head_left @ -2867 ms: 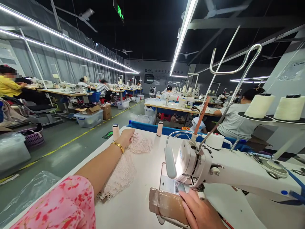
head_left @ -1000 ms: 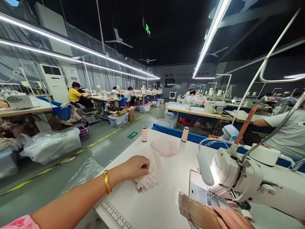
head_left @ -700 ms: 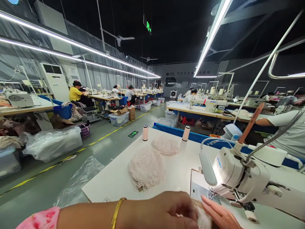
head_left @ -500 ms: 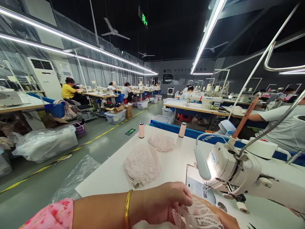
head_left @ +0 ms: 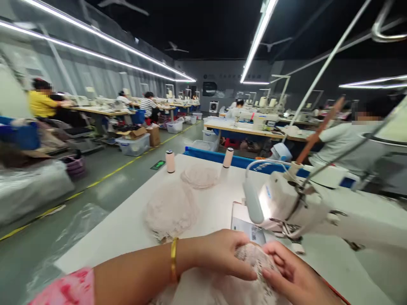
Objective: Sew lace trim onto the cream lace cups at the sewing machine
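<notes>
The left hand (head_left: 219, 254) and right hand (head_left: 292, 277) meet low in the view, both pinching 1 pale pink lace piece (head_left: 251, 262) between thumb and fingertips, just in front of the white sewing machine (head_left: 286, 203) on the white desk (head_left: 127, 228). The step looks like lining up the lace edge before feeding it; the next move would likely call for sliding it flat under the presser foot, keeping the edges matched. 2 more flat pink lace pieces (head_left: 170, 209) lie further up the desk, near 2 pale thread spools (head_left: 170, 161)
</notes>
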